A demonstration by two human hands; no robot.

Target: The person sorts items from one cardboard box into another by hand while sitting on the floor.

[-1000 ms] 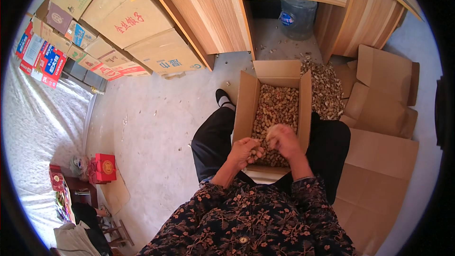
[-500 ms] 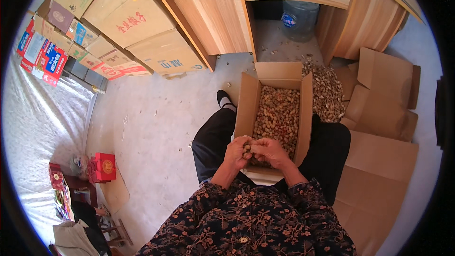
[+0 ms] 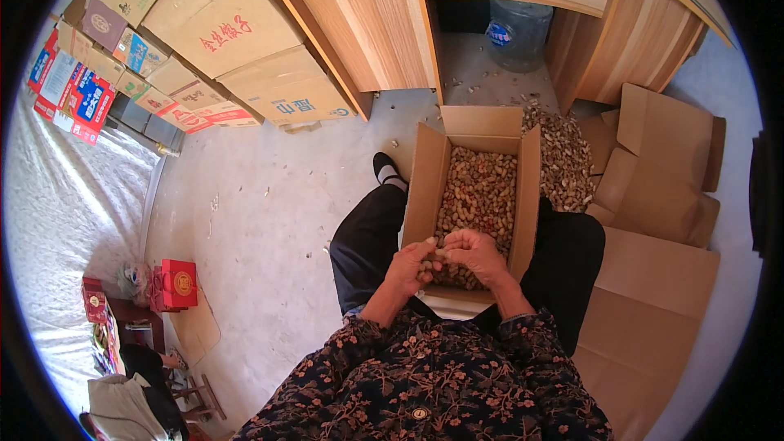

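Note:
Between my knees stands an open cardboard box point(image 3: 425, 175) holding many unshelled peanuts point(image 3: 482, 188). Both my hands meet over its near end. My left hand point(image 3: 408, 268) is closed, its fingers curled around a few peanuts. My right hand point(image 3: 478, 255) pinches a peanut point(image 3: 440, 253) against the left fingertips; the fingers partly cover it, so I cannot tell if its shell is cracked. Beyond the box's right side lies a heap of empty peanut shells point(image 3: 567, 159) on the floor.
Flattened cardboard point(image 3: 653, 302) covers the floor at right. A wooden desk point(image 3: 351, 24) stands ahead with a large water bottle point(image 3: 519, 37) underneath. Stacked cartons point(image 3: 245, 49) rise at far left. A red gift box point(image 3: 178, 284) and a low wooden stool point(image 3: 200, 400) are at left.
My hands have shifted slightly; the right hand has lifted a little and its fingers now pinch at the left fingertips. The box and heap stay in place.

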